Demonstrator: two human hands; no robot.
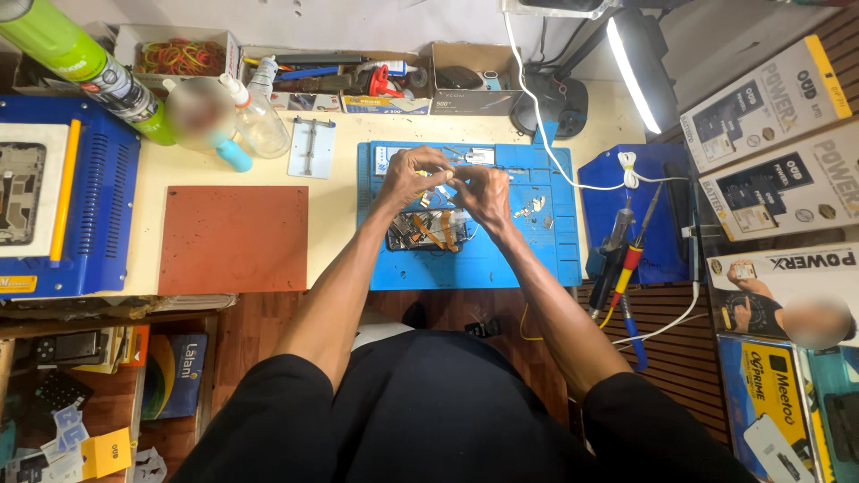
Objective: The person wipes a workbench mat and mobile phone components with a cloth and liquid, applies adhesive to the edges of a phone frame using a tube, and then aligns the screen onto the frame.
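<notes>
Pretty cramped little repair corner. The surface is pale cream, pushed up against a plain light wall at the back. A bright bar-shaped desk lamp is switched on at the upper right, on a dark arm. Underneath there's a reddish wooden floor, and slatted dark wood panelling on the right.

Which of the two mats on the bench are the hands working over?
The blue mat, with the opened phone on it; the bare reddish-brown mat lies off to its left.
</notes>
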